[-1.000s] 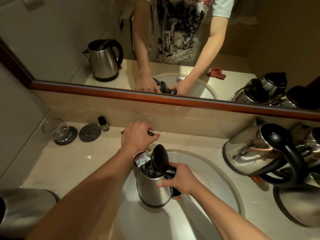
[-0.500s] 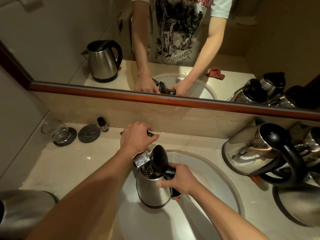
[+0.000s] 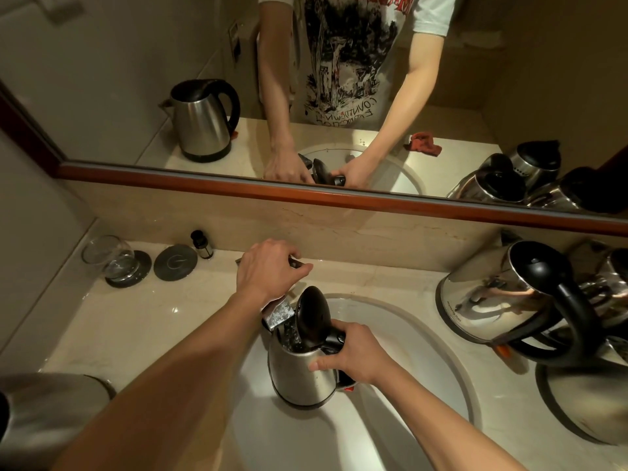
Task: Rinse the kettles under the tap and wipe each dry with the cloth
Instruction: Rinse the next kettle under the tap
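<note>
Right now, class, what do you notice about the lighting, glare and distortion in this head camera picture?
Head view: dim, warm yellow light; the wide lens bends the mirror frame and stretches the forearms; bright glare on the steel kettle on the right, which reflects the arms; the kettle in the sink, held by the right hand, is sharp; the bottom-left corner is blurred.

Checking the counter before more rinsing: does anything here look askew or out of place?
Yes. To the right of the white sink, the steel kettles with black handles lie tipped and piled against each other, not upright. The steel kettle held in the sink stands upright, lid open.
</note>
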Demonstrator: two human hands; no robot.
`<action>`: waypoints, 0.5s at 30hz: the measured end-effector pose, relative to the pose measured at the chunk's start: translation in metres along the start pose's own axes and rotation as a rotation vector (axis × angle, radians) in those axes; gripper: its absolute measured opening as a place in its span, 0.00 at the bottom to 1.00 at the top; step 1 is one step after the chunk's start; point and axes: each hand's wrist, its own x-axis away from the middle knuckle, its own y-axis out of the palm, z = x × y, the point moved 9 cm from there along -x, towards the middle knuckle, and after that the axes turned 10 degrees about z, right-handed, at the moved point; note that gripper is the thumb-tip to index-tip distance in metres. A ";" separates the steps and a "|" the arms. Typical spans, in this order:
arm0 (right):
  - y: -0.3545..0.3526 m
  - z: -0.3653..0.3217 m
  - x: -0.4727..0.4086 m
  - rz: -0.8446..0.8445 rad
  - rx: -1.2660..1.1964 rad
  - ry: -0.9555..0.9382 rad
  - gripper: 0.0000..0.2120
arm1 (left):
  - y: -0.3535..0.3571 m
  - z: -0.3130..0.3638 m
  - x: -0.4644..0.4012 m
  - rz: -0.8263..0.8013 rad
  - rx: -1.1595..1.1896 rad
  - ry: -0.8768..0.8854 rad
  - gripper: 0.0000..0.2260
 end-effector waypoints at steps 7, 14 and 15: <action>0.000 -0.002 0.001 0.002 -0.009 -0.015 0.42 | 0.000 -0.001 0.001 -0.003 0.003 -0.001 0.17; -0.001 -0.001 0.001 0.007 -0.003 -0.020 0.42 | 0.000 -0.001 0.001 -0.013 -0.005 -0.001 0.17; -0.001 -0.001 0.001 0.006 -0.002 -0.023 0.41 | 0.001 -0.001 0.001 -0.013 -0.005 -0.004 0.17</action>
